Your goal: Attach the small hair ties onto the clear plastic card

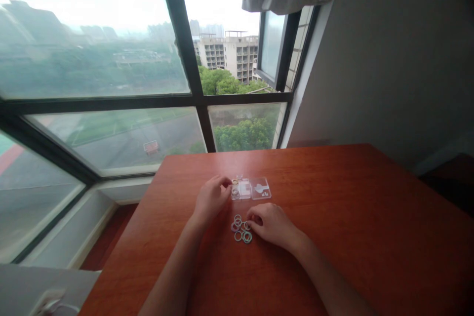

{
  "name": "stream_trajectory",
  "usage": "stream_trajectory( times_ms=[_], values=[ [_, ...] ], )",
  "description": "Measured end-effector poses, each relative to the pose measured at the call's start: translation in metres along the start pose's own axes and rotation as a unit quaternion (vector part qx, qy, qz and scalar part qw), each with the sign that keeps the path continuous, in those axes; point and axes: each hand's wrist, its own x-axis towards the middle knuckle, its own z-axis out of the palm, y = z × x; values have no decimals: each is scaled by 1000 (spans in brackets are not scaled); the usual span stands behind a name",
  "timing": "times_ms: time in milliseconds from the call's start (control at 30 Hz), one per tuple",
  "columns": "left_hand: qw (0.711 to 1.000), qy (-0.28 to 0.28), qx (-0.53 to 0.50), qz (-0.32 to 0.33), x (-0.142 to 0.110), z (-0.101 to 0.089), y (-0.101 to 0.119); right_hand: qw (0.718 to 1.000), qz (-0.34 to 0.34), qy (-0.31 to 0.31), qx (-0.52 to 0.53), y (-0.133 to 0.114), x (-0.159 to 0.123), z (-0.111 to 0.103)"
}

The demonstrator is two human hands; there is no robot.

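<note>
Right hand [273, 225]: thumb and index finger nearly together at the edge of a loose pile of rings [238, 236]; whether one is gripped cannot be told. Left hand [212, 198]: fingers curled at the clear plastic case [245, 189], apparently steadying it; hold uncertain. The case lies open beyond the pile on the wooden table [351, 197], presumably for access. The white print on its lid [266, 193] is illegible.

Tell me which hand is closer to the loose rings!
Right: the right hand is at the right side of the loose rings; the left hand is farther away, by the left edge of the clear box.
</note>
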Motion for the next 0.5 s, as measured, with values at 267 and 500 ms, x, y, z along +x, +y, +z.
stream_trajectory(
  times_ms=[267, 500],
  values=[
    [1000, 1, -7, 7, 0, 2, -2, 1000, 4, 6, -30, 3, 1, 0],
    [1000, -7, -21, 21, 0, 2, 1, 999, 13, 12, -41, 4, 3, 1]
  ],
)
